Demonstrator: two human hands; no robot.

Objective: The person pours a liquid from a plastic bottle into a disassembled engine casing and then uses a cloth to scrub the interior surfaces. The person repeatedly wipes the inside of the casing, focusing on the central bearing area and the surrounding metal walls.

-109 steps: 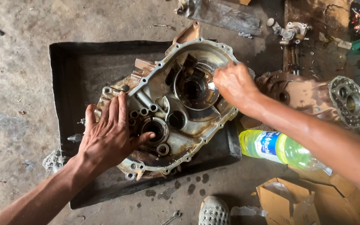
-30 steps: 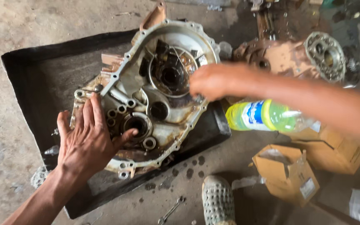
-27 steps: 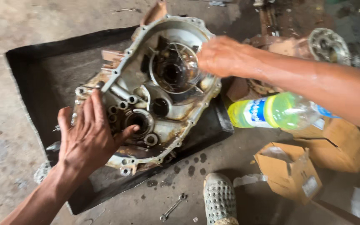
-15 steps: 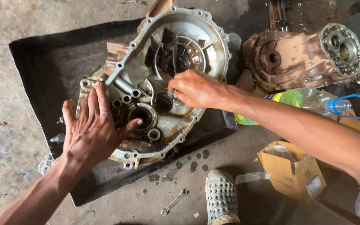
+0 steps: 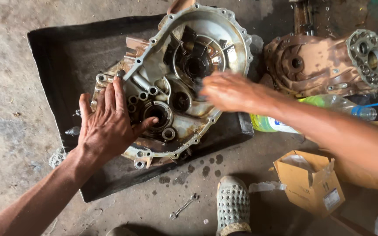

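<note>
Housing — greasy, rusty cast metal — on matt black mat.

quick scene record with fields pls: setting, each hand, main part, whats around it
setting: stained concrete floor, seen from above
main part: metal gearbox housing, open side up, on a black mat
left hand: pressed flat on the housing's lower end
right hand: over the housing's middle, blurred; grip unclear
around: second casing, plastic bottle, cardboard box, small wrench, sandal
</note>
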